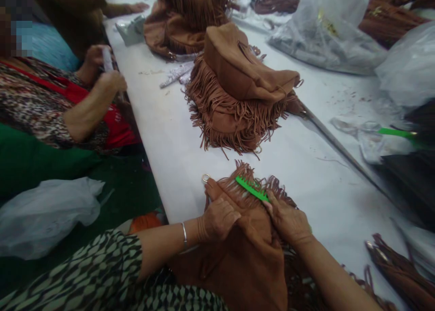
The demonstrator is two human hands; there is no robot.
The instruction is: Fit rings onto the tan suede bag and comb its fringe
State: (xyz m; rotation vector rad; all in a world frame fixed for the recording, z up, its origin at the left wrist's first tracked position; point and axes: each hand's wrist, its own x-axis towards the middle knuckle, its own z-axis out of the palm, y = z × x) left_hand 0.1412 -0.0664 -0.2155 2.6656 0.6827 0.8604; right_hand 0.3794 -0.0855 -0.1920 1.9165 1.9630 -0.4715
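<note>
A brown suede piece (pixel 251 261) with fringe along its far edge lies in front of me, partly over the white table. My left hand (pixel 220 218) is closed on the suede near a metal ring (pixel 205 178). A green comb (pixel 252 188) is gripped at its right end by my right hand (pixel 288 218), and its teeth lie among the fringe strands. The wrist of my left arm wears a silver bracelet.
Brown fringed bags (pixel 248 66) are piled on the white table (pixel 152 143) ahead. Plastic bags (pixel 326 35) lie at the back right. A person in a red apron (pixel 115 118) works at the left edge. Another green comb (pixel 396 132) is at right.
</note>
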